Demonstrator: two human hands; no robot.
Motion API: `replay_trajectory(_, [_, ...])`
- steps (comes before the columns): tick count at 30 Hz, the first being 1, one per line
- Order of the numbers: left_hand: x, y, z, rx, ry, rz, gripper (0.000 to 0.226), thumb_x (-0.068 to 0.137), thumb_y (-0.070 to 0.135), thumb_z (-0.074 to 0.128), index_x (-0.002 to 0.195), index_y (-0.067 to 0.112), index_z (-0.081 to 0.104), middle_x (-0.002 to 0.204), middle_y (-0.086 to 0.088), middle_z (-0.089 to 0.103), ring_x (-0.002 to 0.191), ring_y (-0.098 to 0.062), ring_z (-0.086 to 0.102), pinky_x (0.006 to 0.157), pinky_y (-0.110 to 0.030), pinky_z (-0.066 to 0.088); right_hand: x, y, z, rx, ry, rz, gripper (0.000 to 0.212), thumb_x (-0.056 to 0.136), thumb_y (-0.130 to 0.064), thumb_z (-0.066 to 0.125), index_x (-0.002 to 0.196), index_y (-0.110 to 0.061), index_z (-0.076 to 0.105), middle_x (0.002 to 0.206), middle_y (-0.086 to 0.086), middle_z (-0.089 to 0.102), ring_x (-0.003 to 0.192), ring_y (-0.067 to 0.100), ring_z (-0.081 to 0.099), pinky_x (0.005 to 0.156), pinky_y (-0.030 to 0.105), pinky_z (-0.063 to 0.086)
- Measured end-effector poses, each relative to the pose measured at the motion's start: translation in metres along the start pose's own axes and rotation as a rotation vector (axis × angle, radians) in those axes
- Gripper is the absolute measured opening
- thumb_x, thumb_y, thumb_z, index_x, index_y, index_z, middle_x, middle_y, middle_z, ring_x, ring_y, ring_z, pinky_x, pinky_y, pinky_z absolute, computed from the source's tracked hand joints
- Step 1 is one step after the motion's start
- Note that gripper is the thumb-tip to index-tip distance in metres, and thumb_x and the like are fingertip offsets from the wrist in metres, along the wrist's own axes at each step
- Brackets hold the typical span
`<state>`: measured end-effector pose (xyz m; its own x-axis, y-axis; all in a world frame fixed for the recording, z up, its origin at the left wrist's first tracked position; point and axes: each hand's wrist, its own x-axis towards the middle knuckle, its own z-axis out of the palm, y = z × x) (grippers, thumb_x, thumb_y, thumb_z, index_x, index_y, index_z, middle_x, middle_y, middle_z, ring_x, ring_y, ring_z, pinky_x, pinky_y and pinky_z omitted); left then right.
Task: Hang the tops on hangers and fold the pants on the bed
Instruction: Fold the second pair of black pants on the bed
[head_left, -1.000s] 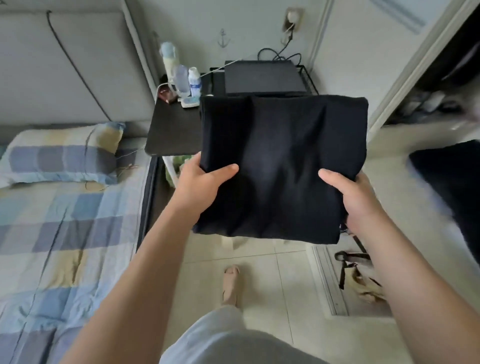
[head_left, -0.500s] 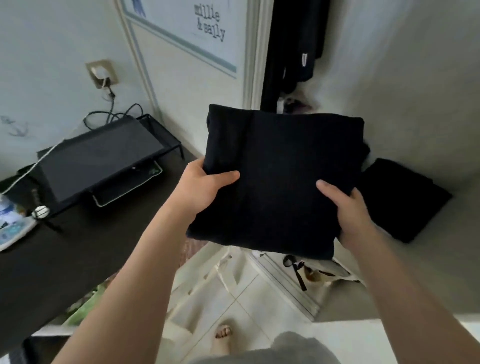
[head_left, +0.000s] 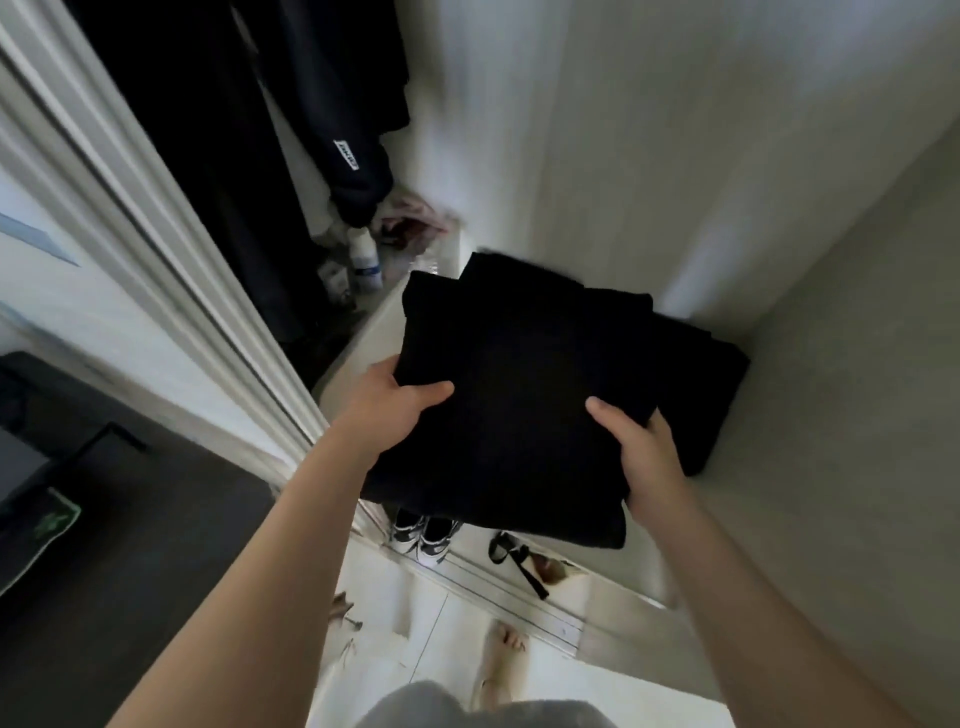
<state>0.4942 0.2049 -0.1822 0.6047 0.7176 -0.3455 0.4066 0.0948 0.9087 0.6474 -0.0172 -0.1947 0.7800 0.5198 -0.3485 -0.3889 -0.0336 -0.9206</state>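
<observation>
Pale shelf (head_left: 831, 415): 3 o'clock.
Dark hanging clothes (head_left: 234, 130): 11 o'clock.
Folded black pants (head_left: 519, 395): centre, held flat over the shelf's edge, overlapping a second folded black garment (head_left: 696, 384) that lies on the shelf at 2 o'clock (contact unclear).
Left hand (head_left: 400, 410), right hand (head_left: 639, 447): each grips a near corner of the pants, thumb on top, fingers hidden beneath.
Sneakers (head_left: 423, 532): 6 o'clock, on the floor.

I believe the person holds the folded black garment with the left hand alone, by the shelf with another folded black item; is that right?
Not quite: the head view shows the left hand and the right hand both gripping the folded black garment. The shelf and the other folded black item are as you say.
</observation>
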Motion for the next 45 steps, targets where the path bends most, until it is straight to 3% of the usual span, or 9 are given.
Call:
replay_trajectory(3, [0.039,-0.006,0.014,0.083,-0.001,-0.019,0.022,0.082,0.026,0.080,0.098,0.036,0.067,0.072,0.027,0.071,0.068,0.008,0.067,0.056,-0.005,0.047,0.033,0.013,0.000,0.024,0.064,0.086,0.046,0.070,-0.033,0.086,0.110,-0.046,0.067,0.105,-0.018,0.074,0.094,0.006,0.073,0.074,0.026,0.056])
replay_trajectory(7, [0.096,-0.016,0.026,0.162,-0.061,-0.084,0.026,0.087,0.021,0.075,0.110,0.027,0.067,0.099,0.010,0.072,0.099,-0.018,0.069,0.091,-0.035,0.054,0.078,0.030,0.005,0.024,0.130,0.174,0.041,0.078,-0.022,0.084,0.114,-0.033,0.067,0.102,-0.009,0.077,0.092,0.013,0.074,0.071,0.028,0.058])
replay_trajectory(20, [0.323,-0.018,0.088,0.436,0.083,0.115,0.037,0.092,0.024,0.068,0.126,0.017,0.058,0.123,-0.007,0.066,0.116,-0.031,0.060,0.095,-0.041,0.048,0.293,0.048,0.031,-0.180,0.226,0.123,0.048,0.079,-0.027,0.081,0.123,-0.032,0.061,0.109,-0.003,0.074,0.095,0.020,0.073,0.082,0.041,0.061])
replay_trajectory(23, [0.355,-0.022,0.097,0.457,0.142,0.206,0.056,0.094,0.019,0.065,0.146,0.017,0.044,0.141,-0.011,0.054,0.133,-0.032,0.048,0.110,-0.047,0.040,0.331,0.048,0.039,-0.275,0.214,0.179,0.075,0.082,-0.028,0.080,0.145,-0.029,0.041,0.129,0.001,0.063,0.117,0.027,0.062,0.101,0.050,0.051])
replay_trajectory(26, [0.358,-0.041,0.108,0.638,0.185,0.337,0.071,0.098,0.025,0.059,0.159,0.023,0.023,0.161,-0.011,0.028,0.150,-0.032,0.021,0.120,-0.050,0.027,0.335,0.053,0.048,-0.841,0.355,0.132,0.104,0.083,-0.035,0.077,0.159,-0.026,0.007,0.160,0.008,0.029,0.146,0.033,0.030,0.118,0.054,0.029])
replay_trajectory(30, [0.346,-0.083,0.127,0.931,0.141,0.491,0.058,0.103,0.041,0.040,0.158,0.034,0.025,0.167,-0.007,0.020,0.154,-0.033,0.012,0.124,-0.051,0.016,0.309,0.078,0.062,-1.379,0.306,-0.441,0.095,0.079,-0.038,0.064,0.159,-0.032,0.012,0.167,0.007,0.004,0.154,0.034,0.003,0.119,0.057,0.010])
replay_trajectory(33, [0.359,-0.104,0.134,0.996,0.094,0.446,0.058,0.104,0.048,0.026,0.159,0.036,0.015,0.168,-0.006,0.016,0.154,-0.032,0.010,0.124,-0.050,0.010,0.321,0.104,0.066,-1.569,0.096,-0.371,0.079,0.089,-0.052,0.053,0.157,-0.043,0.013,0.168,0.004,-0.004,0.154,0.033,-0.007,0.116,0.066,0.008])
replay_trajectory(37, [0.386,-0.112,0.147,1.030,0.093,0.439,0.059,0.105,0.054,0.019,0.159,0.038,0.004,0.169,-0.004,0.009,0.155,-0.030,0.007,0.125,-0.050,0.010,0.361,0.127,0.061,-1.633,0.050,-0.269,0.072,0.096,-0.064,0.030,0.157,-0.044,-0.002,0.168,0.002,-0.012,0.153,0.027,-0.016,0.115,0.072,0.006])
replay_trajectory(45, [0.427,-0.111,0.162,1.044,0.109,0.431,0.059,0.105,0.058,0.012,0.159,0.040,-0.002,0.170,-0.005,0.003,0.156,-0.028,0.002,0.125,-0.050,0.008,0.409,0.146,0.059,-1.526,0.079,-0.302,0.075,0.093,-0.065,0.027,0.155,-0.045,-0.010,0.167,-0.001,-0.014,0.152,0.017,-0.020,0.111,0.073,-0.002])
